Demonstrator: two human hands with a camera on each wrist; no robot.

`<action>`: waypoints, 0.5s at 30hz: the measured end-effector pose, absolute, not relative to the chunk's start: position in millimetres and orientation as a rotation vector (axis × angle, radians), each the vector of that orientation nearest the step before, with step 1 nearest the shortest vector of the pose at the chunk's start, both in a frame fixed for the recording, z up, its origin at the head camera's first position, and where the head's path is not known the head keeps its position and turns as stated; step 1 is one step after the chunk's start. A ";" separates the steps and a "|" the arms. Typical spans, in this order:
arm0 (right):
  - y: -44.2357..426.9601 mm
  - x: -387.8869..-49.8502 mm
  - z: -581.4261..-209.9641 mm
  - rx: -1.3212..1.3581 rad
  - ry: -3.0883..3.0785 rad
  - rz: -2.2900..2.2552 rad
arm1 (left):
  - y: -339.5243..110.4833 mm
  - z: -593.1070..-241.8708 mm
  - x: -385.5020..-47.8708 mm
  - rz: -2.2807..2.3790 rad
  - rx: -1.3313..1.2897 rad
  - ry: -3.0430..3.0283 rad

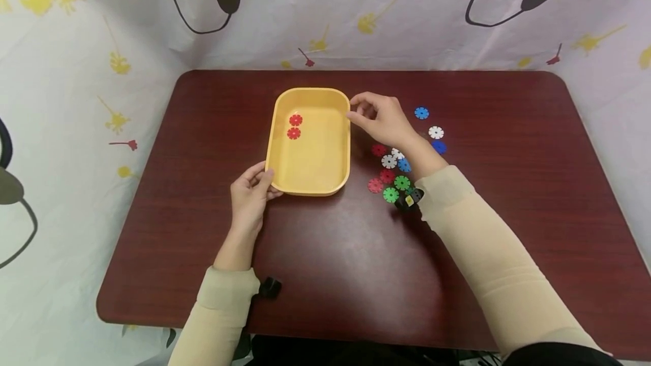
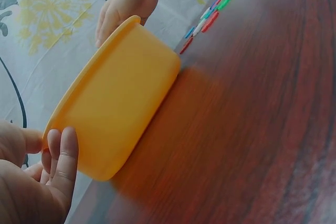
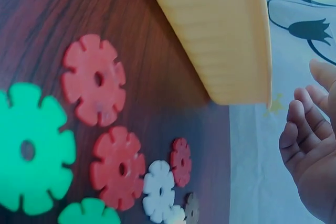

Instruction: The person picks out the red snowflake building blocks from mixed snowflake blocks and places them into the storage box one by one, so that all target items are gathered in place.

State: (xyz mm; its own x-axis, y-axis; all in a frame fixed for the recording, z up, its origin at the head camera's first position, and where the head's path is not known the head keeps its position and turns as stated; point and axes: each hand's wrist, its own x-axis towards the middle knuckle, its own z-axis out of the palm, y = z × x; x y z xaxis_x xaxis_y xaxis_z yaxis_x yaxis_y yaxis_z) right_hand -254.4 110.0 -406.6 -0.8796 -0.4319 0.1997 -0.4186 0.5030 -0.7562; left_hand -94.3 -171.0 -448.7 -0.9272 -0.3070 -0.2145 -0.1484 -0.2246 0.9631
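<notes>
My feed has the left hand (image 1: 252, 191) pinching the yellow tray (image 1: 320, 157) by its near left corner, two red discs (image 1: 294, 133) inside the tray, the right hand (image 1: 381, 120) loosely curled, holding nothing I can see, beside the tray's right rim, and coloured discs (image 1: 389, 161) right of the tray

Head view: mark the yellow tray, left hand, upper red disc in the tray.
Yellow tray (image 1: 320, 151): head view, bare inside floor.
Left hand (image 1: 249, 192): head view, middle of the hand.
Upper red disc (image 1: 296, 120): head view, middle of its face.
</notes>
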 end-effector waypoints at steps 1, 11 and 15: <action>111.2 -254.4 -407.7 -0.759 2.715 -1.357 | -171.2 -448.5 -94.4 -2.311 0.559 -1.891; 122.2 -252.2 -415.2 -0.678 2.726 -1.318 | -168.7 -448.1 -98.7 -2.295 0.555 -1.915; 127.7 -250.4 -419.2 -0.629 2.732 -1.291 | -167.7 -448.4 -101.2 -2.304 0.538 -1.908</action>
State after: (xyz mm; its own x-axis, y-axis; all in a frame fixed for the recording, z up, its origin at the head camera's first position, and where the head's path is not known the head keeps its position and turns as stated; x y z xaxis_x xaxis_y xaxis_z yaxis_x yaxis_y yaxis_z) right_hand -250.4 127.7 -419.2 -0.9155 -0.3835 0.1217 -0.3374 0.5672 -0.7513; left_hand -101.2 -167.7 -448.4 -0.9323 -0.2989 -0.2036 -0.1444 -0.2084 0.9673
